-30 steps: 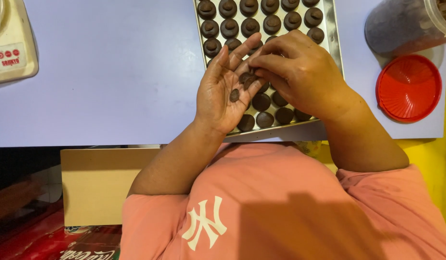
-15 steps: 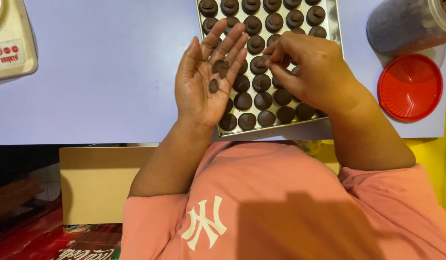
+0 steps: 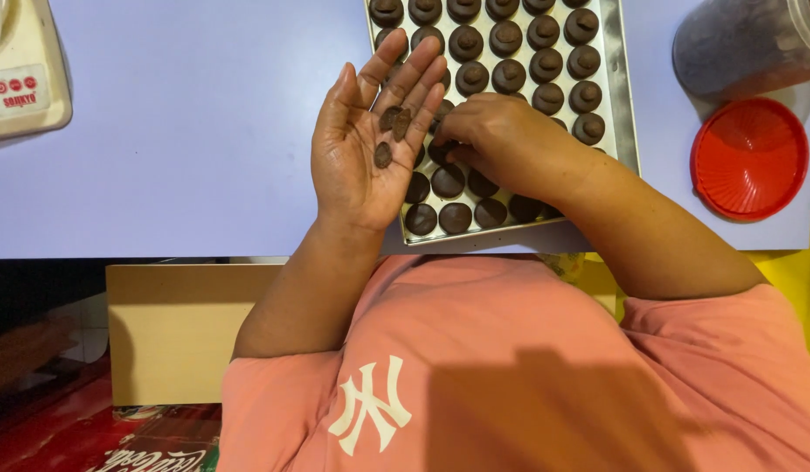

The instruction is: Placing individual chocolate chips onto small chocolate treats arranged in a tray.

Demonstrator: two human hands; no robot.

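Head view: left hand (image 3: pixel 361 149) flat open cradling oval chips (image 3: pixel 383 155); right hand (image 3: pixel 501 140) seemingly pinches round dough (image 3: pixel 447 181).

cookies (image 3: pixel 497 52) dark brown | tray (image 3: pixel 619 96) silver | lid (image 3: pixel 748 157) red | table (image 3: pixel 186 131) lilac

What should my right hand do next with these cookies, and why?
Probably press the piece down and reach back to the left hand: its open palm carries chocolate pieces, the right hand sits low on the tray, and nearby cookies look untopped.
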